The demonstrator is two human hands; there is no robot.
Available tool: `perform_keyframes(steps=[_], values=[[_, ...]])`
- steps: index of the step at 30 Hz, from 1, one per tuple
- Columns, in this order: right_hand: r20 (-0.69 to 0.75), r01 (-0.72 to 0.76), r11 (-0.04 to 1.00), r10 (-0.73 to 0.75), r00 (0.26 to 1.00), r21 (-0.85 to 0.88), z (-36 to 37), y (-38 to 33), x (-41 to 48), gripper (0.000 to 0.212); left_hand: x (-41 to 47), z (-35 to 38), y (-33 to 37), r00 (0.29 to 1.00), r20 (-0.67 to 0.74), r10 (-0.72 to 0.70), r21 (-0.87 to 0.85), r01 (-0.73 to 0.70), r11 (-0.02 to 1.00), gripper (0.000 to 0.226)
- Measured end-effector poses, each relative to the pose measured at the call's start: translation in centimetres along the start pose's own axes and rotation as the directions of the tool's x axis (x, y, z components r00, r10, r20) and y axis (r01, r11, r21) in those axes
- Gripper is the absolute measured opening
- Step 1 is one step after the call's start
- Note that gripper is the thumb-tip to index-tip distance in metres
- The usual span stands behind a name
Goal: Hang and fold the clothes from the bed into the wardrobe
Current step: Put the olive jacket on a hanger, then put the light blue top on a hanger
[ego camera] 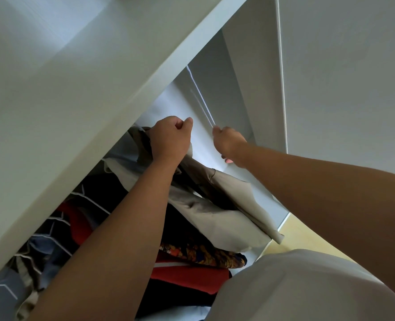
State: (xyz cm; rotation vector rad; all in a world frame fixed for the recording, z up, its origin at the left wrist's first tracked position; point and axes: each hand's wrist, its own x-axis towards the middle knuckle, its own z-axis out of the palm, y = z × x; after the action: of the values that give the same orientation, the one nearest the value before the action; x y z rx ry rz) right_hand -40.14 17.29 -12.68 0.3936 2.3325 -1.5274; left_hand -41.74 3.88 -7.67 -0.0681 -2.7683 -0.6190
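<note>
Now the hanging step: left hand (pixel 170 137) fisted round the top of the beige garment (pixel 215 205), which drapes beneath both wrists inside the wardrobe (pixel 215 77). Right hand (pixel 229 142) is curled just beside (grip hidden). Next move, probably: seat it, release.

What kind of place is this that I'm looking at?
Most likely the inside of a wardrobe: white panels overhead, a row of hanging clothes, and a beige garment gripped at its top by the left hand.
</note>
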Motion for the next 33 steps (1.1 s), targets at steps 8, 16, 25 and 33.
perform_keyframes(steps=[8,16,25,33], values=[[-0.096,0.016,0.998,-0.010,0.995,0.068,-1.2,-0.3,-0.2,0.043,-0.1,0.4,2.4,0.999,-0.003,-0.048,-0.046,0.048,0.998,0.045],[-0.104,0.120,0.987,-0.109,0.989,0.108,-3.2,2.2,-2.4,0.038,0.6,0.8,4.5,0.983,-0.012,-0.185,-0.387,0.166,0.907,0.044],[-0.250,0.364,0.931,-0.352,0.902,0.006,-3.5,2.5,-9.0,0.047,-1.8,0.5,4.9,0.974,0.022,-0.224,-0.707,0.173,0.686,0.055],[-0.331,0.312,0.949,-0.312,0.891,-0.055,-2.4,2.9,-13.1,0.044,-3.8,-1.6,5.7,0.933,0.272,-0.234,-0.923,0.322,0.210,0.064]])
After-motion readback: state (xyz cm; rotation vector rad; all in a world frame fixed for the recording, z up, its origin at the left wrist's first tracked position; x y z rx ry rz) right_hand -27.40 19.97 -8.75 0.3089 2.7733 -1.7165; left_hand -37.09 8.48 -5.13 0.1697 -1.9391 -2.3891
